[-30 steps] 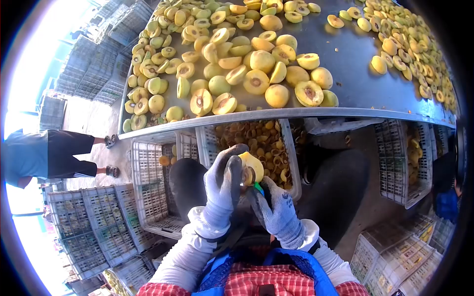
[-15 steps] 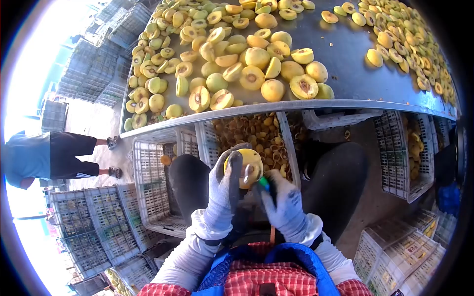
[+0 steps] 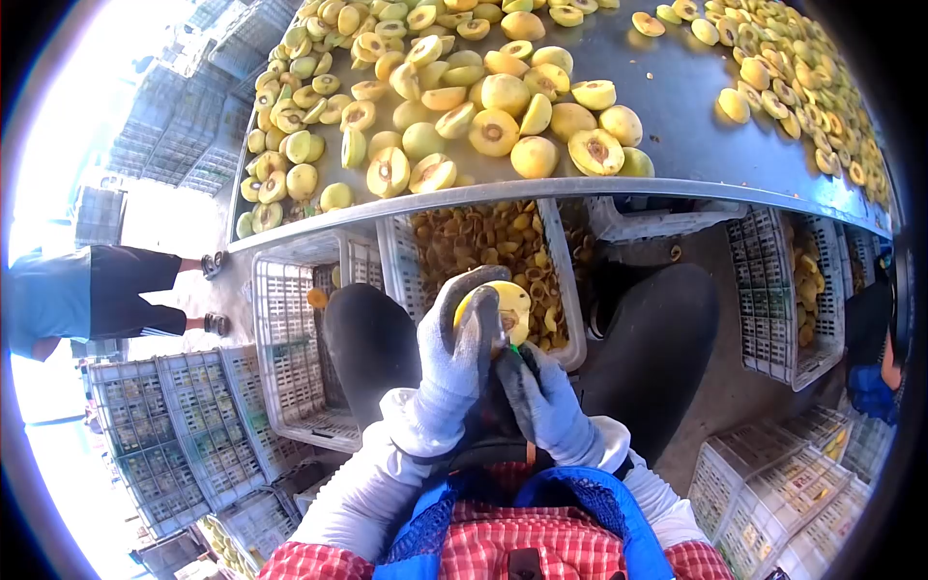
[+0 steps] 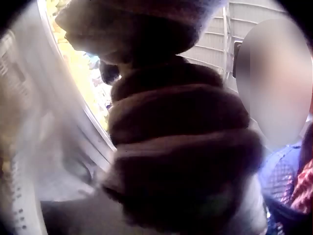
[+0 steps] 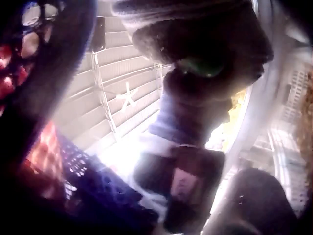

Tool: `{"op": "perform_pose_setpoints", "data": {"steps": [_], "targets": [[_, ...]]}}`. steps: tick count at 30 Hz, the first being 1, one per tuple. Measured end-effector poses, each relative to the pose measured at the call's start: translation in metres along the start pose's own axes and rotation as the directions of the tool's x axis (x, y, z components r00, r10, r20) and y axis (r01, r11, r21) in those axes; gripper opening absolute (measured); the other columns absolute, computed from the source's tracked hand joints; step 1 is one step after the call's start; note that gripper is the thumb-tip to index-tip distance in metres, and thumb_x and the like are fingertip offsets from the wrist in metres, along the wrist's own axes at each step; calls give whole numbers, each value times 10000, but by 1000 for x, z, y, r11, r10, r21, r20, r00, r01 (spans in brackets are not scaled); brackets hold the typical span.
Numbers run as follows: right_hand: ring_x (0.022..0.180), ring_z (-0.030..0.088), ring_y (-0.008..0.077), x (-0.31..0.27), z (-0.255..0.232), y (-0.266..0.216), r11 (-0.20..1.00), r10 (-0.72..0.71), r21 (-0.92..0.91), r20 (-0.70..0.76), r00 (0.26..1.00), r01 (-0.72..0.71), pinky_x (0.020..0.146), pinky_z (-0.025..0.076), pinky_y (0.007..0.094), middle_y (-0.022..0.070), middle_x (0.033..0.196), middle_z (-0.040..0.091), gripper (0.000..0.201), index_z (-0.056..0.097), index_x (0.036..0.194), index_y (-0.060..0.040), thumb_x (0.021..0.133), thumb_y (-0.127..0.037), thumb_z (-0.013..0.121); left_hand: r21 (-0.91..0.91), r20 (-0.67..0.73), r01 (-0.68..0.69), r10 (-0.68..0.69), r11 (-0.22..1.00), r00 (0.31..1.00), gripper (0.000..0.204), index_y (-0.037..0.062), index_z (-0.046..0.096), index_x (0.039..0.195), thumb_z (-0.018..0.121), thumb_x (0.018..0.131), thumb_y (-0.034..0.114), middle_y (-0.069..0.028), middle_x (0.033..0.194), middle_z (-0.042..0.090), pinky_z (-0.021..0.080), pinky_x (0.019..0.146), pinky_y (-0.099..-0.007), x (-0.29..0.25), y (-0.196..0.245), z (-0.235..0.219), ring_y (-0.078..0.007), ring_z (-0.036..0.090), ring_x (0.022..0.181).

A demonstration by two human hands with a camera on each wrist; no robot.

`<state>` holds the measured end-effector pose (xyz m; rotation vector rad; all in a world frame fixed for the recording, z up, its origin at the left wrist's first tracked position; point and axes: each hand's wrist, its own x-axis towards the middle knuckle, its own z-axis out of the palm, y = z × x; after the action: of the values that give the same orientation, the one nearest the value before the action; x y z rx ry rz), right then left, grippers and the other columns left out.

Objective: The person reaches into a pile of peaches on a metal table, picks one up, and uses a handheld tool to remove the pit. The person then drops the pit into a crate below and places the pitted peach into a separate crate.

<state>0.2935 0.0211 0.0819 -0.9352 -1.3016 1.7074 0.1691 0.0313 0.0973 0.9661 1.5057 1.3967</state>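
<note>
Yellow fruit (image 3: 519, 307) is gripped in left hand (image 3: 453, 348), beside right hand (image 3: 548, 394) (holding green tool (image 3: 515, 349))

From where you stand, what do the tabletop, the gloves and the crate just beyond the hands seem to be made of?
Tabletop: probably sheet metal, smooth with a dull sheen, given its blurry reflections.
Gloves: likely knitted fabric, matte and soft-looking; the darker areas look coated, perhaps with rubber.
Crate: apparently plastic, pale and fairly dull, judging by its moulded-looking slotted wall.
</note>
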Motion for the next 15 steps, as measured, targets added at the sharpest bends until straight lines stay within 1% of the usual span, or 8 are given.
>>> {"op": "perform_pose_setpoints", "data": {"steps": [2, 4, 6, 9, 11, 12, 14, 15], "targets": [[398, 465, 194, 0, -10, -17, 479, 450, 543, 522, 725, -689, 375, 378, 308, 68, 593, 508, 389, 518, 884, -55, 952, -434, 459, 119, 107, -152, 140, 981, 984, 277, -34, 583, 1100, 558, 923, 178, -133, 962, 655, 494, 766, -290, 7, -3, -6, -183, 630, 858], [371, 406, 99, -2, -5, 11, 47, 137, 660, 740, 659, -750, 339, 356, 236, 22, 563, 467, 469, 504, 865, -63, 950, -511, 399, 223, 229, -191, 139, 956, 964, 279, -44, 584, 1088, 528, 928, 177, -173, 939, 663, 505, 742, -307, 13, -3, -12, -208, 654, 831], [367, 351, 94, -3, 0, 24, -278, -83, 584, 776, 625, -762, 338, 306, 229, -8, 532, 377, 505, 462, 800, -97, 937, -575, 371, 68, 209, 87, -99, 994, 973, 341, -30, 590, 1076, 472, 961, 269, -120, 934, 656, 492, 748, -293, 8, -10, -15, -183, 632, 824], [332, 358, 44, 1, 9, 24, -184, -137, 696, 681, 720, -694, 293, 316, 186, -13, 518, 425, 495, 444, 782, -79, 943, -544, 397, -422, 31, 411, -440, 808, 897, 428, 55, 592, 1061, 468, 955, 451, -45, 911, 622, 478, 684, -249, -11, -31, -17, -119, 583, 753], [350, 361, 66, 12, 3, 30, -231, -76, 674, 707, 704, -702, 306, 312, 203, -12, 530, 423, 489, 459, 798, -78, 950, -536, 384, 124, -227, 102, -72, 987, 971, 366, 40, 581, 1079, 488, 962, 374, -55, 924, 619, 482, 715, -274, -13, -86, -79, -147, 586, 792], [368, 364, 75, 15, 0, 39, -206, 21, 675, 727, 686, -709, 318, 316, 211, -8, 543, 423, 491, 478, 826, -73, 949, -538, 384, 534, -312, -11, 209, 846, 927, 336, 32, 577, 1086, 504, 961, 336, -64, 927, 619, 484, 730, -285, -7, -94, -111, -162, 588, 812], [411, 376, 94, 11, -4, 70, -141, 121, 660, 751, 649, -738, 347, 319, 227, 3, 578, 420, 500, 521, 905, -65, 945, -545, 387, 777, -307, -39, 431, 628, 849, 317, 23, 580, 1098, 578, 907, 277, -120, 926, 619, 488, 756, -332, 11, -32, -149, -249, 598, 842], [408, 375, 96, 12, -6, 69, -99, 165, 659, 750, 641, -746, 348, 322, 228, 3, 576, 418, 500, 522, 902, -65, 945, -546, 388, 519, -449, 34, 238, 854, 861, 339, 24, 584, 1107, 623, 863, 256, -161, 928, 617, 491, 768, -366, 24, -10, -166, -319, 606, 849]]}}
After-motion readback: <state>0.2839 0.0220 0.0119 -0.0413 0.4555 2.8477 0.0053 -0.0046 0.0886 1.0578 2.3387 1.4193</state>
